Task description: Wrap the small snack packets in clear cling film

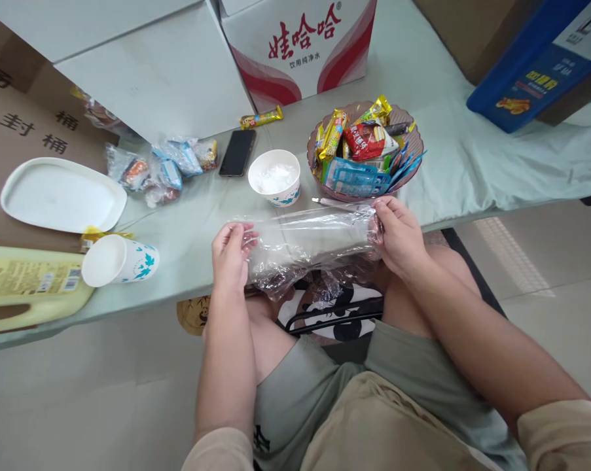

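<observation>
Fingers of your left hand (232,252) and right hand (398,232) pinch clear plastic (309,239) taut between them, at the near edge of the table (187,222); beyond, a white-and-red carton (305,42) reads 娃哈哈 饮用纯净水.

A black phone (237,153) lies near a yellow-wrapped snack (261,118).
</observation>
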The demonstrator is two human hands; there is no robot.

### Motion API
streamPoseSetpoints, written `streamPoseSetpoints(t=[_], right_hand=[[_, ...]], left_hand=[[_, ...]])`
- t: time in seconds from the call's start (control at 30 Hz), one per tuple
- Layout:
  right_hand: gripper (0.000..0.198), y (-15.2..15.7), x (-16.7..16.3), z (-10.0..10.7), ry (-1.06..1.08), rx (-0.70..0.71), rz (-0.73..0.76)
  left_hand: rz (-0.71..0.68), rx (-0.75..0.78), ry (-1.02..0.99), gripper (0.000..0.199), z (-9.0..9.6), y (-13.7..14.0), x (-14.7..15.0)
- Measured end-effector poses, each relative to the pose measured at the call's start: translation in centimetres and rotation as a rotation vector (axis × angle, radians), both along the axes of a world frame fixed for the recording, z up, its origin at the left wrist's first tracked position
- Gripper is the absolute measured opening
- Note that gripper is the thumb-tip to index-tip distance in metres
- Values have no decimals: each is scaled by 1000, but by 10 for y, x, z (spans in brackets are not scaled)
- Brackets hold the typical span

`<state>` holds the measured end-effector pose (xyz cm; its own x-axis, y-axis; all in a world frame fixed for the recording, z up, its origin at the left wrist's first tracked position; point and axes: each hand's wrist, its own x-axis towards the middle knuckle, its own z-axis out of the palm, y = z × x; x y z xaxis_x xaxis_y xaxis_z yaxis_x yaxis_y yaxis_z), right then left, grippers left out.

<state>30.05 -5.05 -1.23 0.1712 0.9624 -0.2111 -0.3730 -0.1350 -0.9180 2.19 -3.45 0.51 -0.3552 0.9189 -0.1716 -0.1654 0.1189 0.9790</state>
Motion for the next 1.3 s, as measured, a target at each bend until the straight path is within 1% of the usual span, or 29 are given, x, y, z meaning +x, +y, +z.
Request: streamPoseSetpoints(t=[0.1,0.2,0.27,0.33,0.37,0.4,0.43,0.5,0.53,0.57,0.67,0.7,0.73,0.77,0.83,0.87,0.9,0.93,0.97,1.0,1.03,1.07,1.1,1.13,1.17,1.2,1.23,1.27,1.3], right_hand=[[39,0,2,-2,-23,33,13],[40,0,3,-5,-29,137,66],[53,-2,3,-7,-95,182,168],[67,-5,2,-10,-200,197,268],[69,-6,1,-11,-248,202,301],[67,-7,0,-12,-289,206,322],[59,-8,0,-12,-324,207,333],[37,-9,-2,-10,-372,193,350],[29,-9,-2,-8,-373,180,356],[26,-9,-3,-6,-353,162,353],[28,-8,-4,-1,-229,100,279],[29,-7,-5,-1,-197,83,253],[29,-7,-6,0,-175,69,235],[30,-6,-7,0,-161,61,224],[29,-5,-8,-1,-137,47,206],[29,-4,-8,-2,-127,37,190],[28,-3,-8,-3,-121,26,171],[28,-3,-9,-3,-118,17,151],[29,-2,-9,-4,-117,10,135],[30,-1,-9,-5,-120,5,126],[31,0,-8,-5,-124,1,121],[32,0,-8,-6,-129,0,120],[33,1,-8,-6,-132,-2,118],[34,1,-8,-6,-132,-5,117],[35,1,-7,-7,-129,-8,114],[36,0,-7,-7,-120,-13,111],[38,-2,-6,-8,-108,-20,109],[39,-3,-5,-8,-93,-30,108],[40,-5,-4,-9,-76,-42,108]], left_hand=[[47,-14,-21,34,4,-1,1],[83,-4,-44,31,9,0,0],[128,-18,-123,28,11,2,-1],[176,-55,-214,25,14,4,-3],[196,-74,-246,23,15,5,-5],[212,-88,-262,22,15,6,-6],[220,-98,-261,21,15,6,-8],[212,-96,-201,22,14,6,-10],[197,-84,-140,24,12,6,-11],[181,-67,-59,25,10,6,-12],[182,-14,231,28,3,9,-15],[187,-11,297,28,0,11,-16],[182,-19,325,27,-2,13,-17],[173,-33,312,25,-3,15,-18],[169,-32,209,24,-4,16,-21],[198,1,171,31,-3,15,-23],[248,60,171,43,-1,13,-24],[311,137,211,55,1,10,-25],[368,215,282,60,3,5,-25],[395,270,370,59,4,-2,-24],[382,289,447,51,5,-11,-21],[332,274,497,39,6,-22,-17],[234,207,526,29,5,-35,-12],[140,125,529,27,2,-49,-5],[110,57,499,32,-2,-66,3],[120,-10,429,37,-7,-84,12],[148,-74,293,37,-14,-101,21],[220,-137,96,34,-22,-118,31],[269,-234,-98,32,-31,-133,41]])
